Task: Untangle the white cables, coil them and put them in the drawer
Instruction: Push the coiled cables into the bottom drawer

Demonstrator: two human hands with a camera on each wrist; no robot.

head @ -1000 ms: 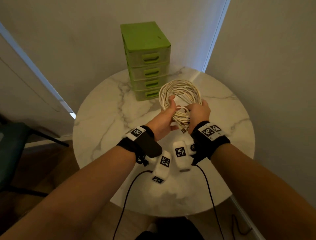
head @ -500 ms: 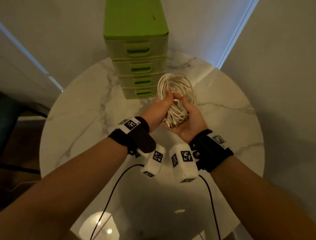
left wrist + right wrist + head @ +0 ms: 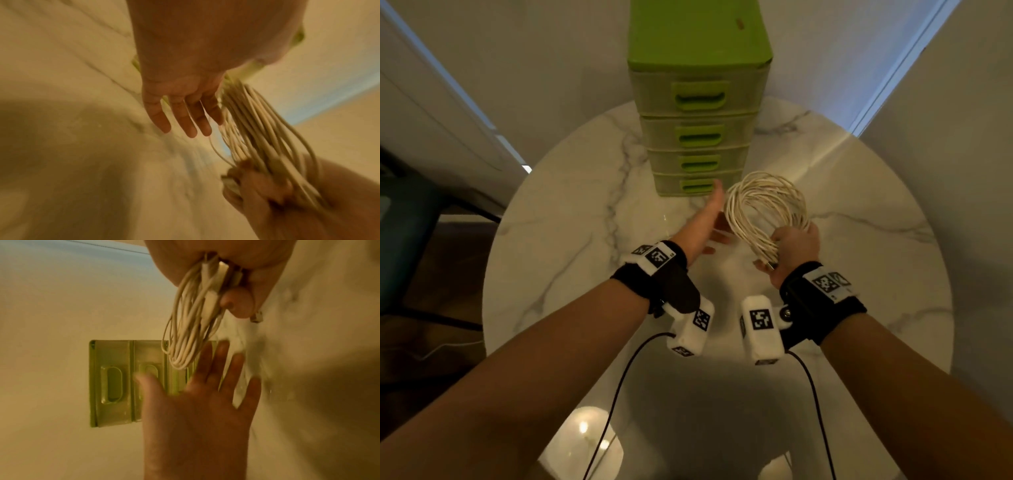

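Note:
A coil of white cables [image 3: 763,205] stands up over the marble table, gripped at its lower end by my right hand [image 3: 792,245]. The right wrist view shows the same coil [image 3: 191,331] with its plug ends tucked against my fingers. My left hand [image 3: 707,219] is flat with straight fingers, apart from the coil, its fingertips close in front of the bottom drawer [image 3: 697,185] of the green drawer unit [image 3: 698,102]. In the left wrist view the left hand [image 3: 185,116] holds nothing and the coil [image 3: 257,129] hangs just to its right. All drawers look closed.
The round marble table [image 3: 585,257] fills the middle, with walls behind and to the right. A dark chair [image 3: 410,240] stands on the left beside the table. Black wrist-camera leads [image 3: 619,394] hang from both wrists over the near edge.
My left hand has let go of the coil and moved forward toward the drawer unit. The right hand now holds the coil alone, a little further right.

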